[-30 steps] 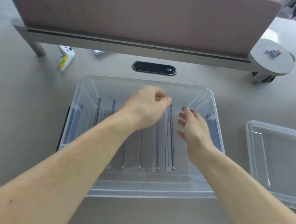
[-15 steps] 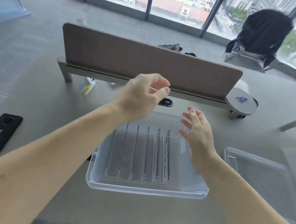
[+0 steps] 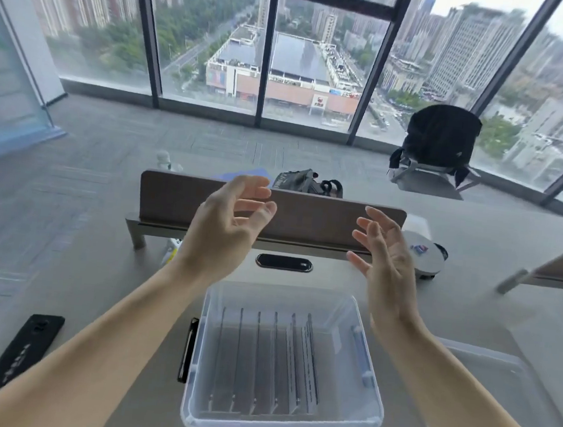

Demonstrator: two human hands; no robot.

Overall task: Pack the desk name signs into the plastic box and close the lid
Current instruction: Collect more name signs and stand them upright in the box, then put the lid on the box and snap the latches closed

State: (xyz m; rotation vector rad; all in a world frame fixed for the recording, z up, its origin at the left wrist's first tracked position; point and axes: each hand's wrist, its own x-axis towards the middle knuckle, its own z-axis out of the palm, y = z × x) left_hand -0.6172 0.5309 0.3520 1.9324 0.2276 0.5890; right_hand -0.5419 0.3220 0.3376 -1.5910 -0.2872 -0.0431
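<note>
The clear plastic box sits open on the grey desk, nearest the viewer, with the desk name signs lined up in a row on its floor; its lid lies on the desk just to the right, and a black phone lies well apart to the left. Above the far edge of the box, the left hand and the right hand are raised, palms facing each other, fingers spread and loosely curled, holding nothing. Beyond the hands stand a brown desk divider, then a black chair by the windows
</note>
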